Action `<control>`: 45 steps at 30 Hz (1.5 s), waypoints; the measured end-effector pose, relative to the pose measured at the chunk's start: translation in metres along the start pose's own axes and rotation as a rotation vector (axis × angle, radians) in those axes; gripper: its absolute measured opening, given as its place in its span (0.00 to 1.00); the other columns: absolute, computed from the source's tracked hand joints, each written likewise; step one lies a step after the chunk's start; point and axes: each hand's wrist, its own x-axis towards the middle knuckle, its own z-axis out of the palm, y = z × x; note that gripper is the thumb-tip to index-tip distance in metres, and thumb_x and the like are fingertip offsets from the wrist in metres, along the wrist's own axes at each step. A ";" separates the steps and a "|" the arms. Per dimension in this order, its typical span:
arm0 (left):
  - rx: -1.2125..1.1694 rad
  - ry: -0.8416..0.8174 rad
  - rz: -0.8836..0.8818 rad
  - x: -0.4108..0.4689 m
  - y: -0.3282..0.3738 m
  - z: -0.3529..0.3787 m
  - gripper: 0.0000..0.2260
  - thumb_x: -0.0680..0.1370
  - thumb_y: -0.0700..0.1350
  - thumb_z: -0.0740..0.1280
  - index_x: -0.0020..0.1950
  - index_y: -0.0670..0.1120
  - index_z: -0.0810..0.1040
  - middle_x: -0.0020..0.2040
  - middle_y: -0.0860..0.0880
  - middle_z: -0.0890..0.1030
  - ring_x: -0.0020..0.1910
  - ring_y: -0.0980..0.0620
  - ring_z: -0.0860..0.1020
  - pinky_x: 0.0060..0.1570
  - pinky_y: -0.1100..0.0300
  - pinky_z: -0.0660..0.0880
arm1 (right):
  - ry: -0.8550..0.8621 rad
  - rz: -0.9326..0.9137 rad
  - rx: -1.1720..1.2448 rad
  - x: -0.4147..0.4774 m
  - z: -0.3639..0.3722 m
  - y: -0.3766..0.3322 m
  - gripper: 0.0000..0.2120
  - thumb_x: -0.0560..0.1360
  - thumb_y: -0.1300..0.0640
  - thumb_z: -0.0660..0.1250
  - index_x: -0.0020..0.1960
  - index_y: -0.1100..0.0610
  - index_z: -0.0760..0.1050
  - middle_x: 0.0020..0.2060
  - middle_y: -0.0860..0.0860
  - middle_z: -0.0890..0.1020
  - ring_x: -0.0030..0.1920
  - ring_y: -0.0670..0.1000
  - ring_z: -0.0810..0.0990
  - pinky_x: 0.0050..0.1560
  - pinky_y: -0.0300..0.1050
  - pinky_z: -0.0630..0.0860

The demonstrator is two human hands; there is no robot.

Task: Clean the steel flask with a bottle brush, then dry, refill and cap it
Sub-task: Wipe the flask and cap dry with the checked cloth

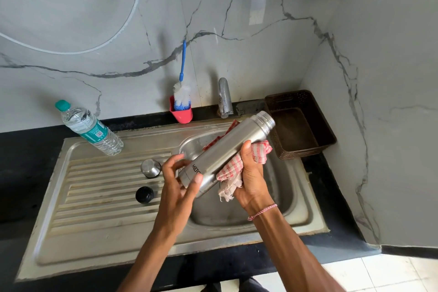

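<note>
The steel flask (227, 147) is held tilted over the sink bowl, its open threaded mouth pointing up and right. My left hand (180, 180) grips its base end. My right hand (251, 173) presses a red-and-white checked cloth (233, 166) against the flask's body from below. The steel outer cap (150, 168) and the black inner stopper (144, 194) lie on the ribbed drainboard. The bottle brush (182, 92), with a blue handle and white bristles, stands in a red holder (181, 114) at the back. A plastic water bottle (88, 128) with a teal cap stands at the left.
The steel sink (237, 211) has a chrome tap (224, 99) behind it. A brown plastic basket (298, 123) sits on the black counter at the right, in the wall corner. A white hose curves across the marble wall.
</note>
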 end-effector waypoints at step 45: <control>-0.278 -0.133 -0.450 0.005 0.008 0.001 0.34 0.78 0.70 0.52 0.70 0.47 0.76 0.55 0.38 0.84 0.50 0.44 0.85 0.49 0.44 0.83 | -0.044 0.101 -0.097 -0.024 0.004 0.029 0.46 0.63 0.47 0.85 0.73 0.63 0.69 0.67 0.72 0.73 0.68 0.72 0.72 0.68 0.75 0.66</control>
